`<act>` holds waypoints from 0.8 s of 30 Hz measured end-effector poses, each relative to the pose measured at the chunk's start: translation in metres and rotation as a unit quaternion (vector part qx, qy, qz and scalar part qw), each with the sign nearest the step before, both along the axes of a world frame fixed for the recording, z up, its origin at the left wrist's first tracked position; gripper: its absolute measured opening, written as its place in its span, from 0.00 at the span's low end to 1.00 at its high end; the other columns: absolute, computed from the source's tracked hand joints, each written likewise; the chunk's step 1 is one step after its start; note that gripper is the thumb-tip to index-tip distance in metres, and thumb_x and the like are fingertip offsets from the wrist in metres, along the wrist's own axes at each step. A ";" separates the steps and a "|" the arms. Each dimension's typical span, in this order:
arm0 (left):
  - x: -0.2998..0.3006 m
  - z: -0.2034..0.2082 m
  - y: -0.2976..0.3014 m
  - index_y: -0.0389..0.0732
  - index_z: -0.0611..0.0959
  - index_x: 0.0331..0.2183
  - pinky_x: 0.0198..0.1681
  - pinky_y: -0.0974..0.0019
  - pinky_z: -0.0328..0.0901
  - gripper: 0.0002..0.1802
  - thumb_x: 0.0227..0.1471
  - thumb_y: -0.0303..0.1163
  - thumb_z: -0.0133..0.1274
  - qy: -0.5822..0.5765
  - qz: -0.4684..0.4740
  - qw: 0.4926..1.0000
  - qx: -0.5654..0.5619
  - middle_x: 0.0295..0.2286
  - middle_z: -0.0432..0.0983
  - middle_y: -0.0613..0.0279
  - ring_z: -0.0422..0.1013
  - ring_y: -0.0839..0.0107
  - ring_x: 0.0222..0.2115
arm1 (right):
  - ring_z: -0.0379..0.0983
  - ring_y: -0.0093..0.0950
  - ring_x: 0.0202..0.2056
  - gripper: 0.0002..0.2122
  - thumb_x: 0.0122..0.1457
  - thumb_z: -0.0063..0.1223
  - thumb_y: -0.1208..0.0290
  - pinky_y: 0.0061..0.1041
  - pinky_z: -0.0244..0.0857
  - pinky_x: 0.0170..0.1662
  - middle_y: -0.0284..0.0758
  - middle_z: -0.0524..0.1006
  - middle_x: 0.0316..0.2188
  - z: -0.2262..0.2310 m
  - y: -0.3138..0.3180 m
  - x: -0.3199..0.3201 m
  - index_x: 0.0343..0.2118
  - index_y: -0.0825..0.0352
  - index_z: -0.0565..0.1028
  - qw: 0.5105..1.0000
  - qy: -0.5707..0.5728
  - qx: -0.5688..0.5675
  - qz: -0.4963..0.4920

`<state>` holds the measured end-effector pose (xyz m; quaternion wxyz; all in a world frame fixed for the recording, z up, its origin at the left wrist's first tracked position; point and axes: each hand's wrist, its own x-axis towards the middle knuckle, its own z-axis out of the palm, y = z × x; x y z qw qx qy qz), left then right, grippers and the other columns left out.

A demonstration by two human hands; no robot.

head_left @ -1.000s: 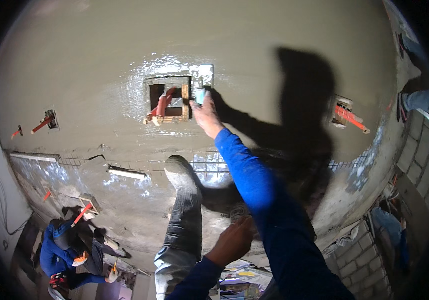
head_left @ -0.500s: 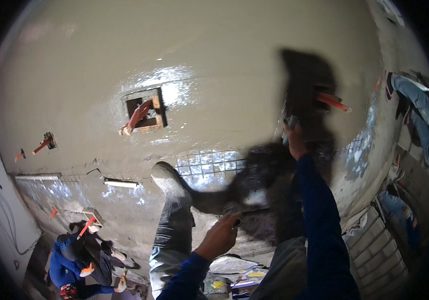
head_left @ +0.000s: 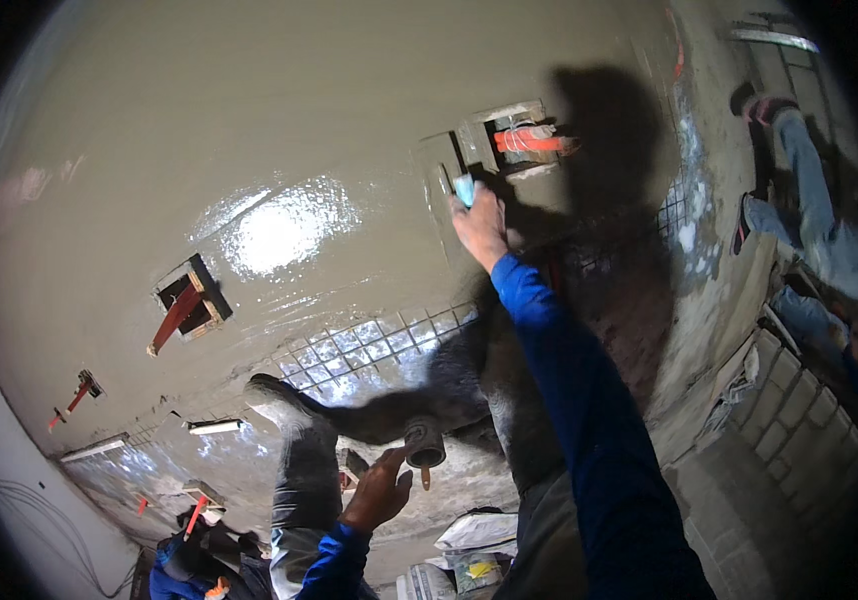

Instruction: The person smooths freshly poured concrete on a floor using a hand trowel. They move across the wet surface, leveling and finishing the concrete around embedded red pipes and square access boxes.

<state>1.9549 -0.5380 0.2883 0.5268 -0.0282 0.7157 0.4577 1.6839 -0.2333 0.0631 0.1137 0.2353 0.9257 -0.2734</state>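
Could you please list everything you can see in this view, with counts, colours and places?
Wet plaster wall: one, grey-beige, fills the upper view.
Wall openings: two, wood-framed, one near the right hand, one left of centre.
Orange pipe: one, in the right opening.
Wire mesh: one patch, below centre.
Block wall: grey, lower right.
Other people: one in jeans, far right; one in blue, lower left.
Small light-blue tool: one, in the right hand.
Left hand: low, by a grey cylinder.
Right hand: raised at the wall.
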 end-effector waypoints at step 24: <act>-0.036 0.007 0.011 0.36 0.73 0.59 0.56 0.53 0.68 0.27 0.58 0.22 0.55 -0.005 -0.004 1.000 0.009 0.52 0.74 0.42 0.72 0.46 0.54 | 0.80 0.50 0.33 0.09 0.48 0.64 0.70 0.47 0.72 0.38 0.51 0.80 0.28 -0.035 -0.053 -0.036 0.29 0.69 0.79 0.992 0.027 -0.120 0.022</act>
